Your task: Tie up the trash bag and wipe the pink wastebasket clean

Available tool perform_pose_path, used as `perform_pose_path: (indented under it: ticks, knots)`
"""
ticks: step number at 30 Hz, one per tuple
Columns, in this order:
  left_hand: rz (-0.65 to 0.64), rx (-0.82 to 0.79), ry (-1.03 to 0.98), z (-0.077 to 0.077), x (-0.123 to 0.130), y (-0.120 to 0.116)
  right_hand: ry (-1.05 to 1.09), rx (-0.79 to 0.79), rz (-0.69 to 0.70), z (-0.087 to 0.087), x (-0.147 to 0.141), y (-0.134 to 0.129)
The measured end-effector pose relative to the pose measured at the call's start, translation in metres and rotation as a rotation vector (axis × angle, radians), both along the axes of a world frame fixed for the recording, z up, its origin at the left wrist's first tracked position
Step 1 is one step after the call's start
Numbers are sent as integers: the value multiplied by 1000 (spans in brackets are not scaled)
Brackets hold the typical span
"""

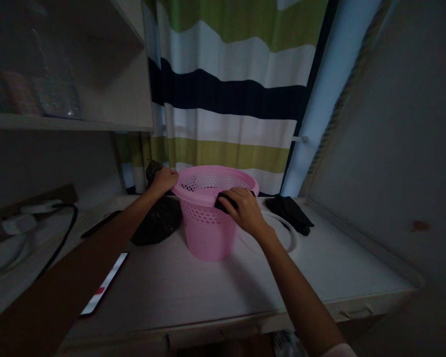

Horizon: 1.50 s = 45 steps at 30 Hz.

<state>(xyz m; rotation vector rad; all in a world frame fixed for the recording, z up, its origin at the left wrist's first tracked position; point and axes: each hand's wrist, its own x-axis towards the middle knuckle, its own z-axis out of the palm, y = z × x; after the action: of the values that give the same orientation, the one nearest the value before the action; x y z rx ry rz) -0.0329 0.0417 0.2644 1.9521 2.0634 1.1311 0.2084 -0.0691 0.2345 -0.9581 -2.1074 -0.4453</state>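
A pink plastic wastebasket (211, 233) with a band of holes below its rim stands upright on the white desk. My left hand (165, 179) is closed on the left side of its rim. My right hand (245, 208) is closed on a small, dark, folded cloth-like piece (221, 202), pressed against the front right of the rim. The exact kind of this black piece does not show. Behind the basket's right side lies a white ring (292, 237), partly covered by my right wrist.
A filled black plastic bag (158, 223) sits left of the basket. A folded black bag (290, 213) lies at the back right. A lit phone (106, 285) rests under my left forearm. Plugs and a cable (65, 233) are at the left, below a shelf (107, 126). A striped curtain (226, 99) hangs behind.
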Motion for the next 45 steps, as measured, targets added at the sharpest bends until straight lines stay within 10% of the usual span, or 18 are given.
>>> perform_pose_path:
  ticks: [8, 17, 25, 39, 45]
  knots:
    - [10, 3, -13, -3, 0, 1, 156, -89, 106, 3, 36, 19]
    - [21, -14, -18, -2, 1, 1, -92, -111, -274, 21, -43, -16]
    - [0, -5, -19, -3, 1, -1, -130, -114, -305, 28, -90, -12]
    - [-20, 47, -38, -9, -7, 8, 51, -25, 140, 6, -27, -5]
    - [-13, 31, -48, -8, -5, 5, 64, -140, 57, 13, -24, -12]
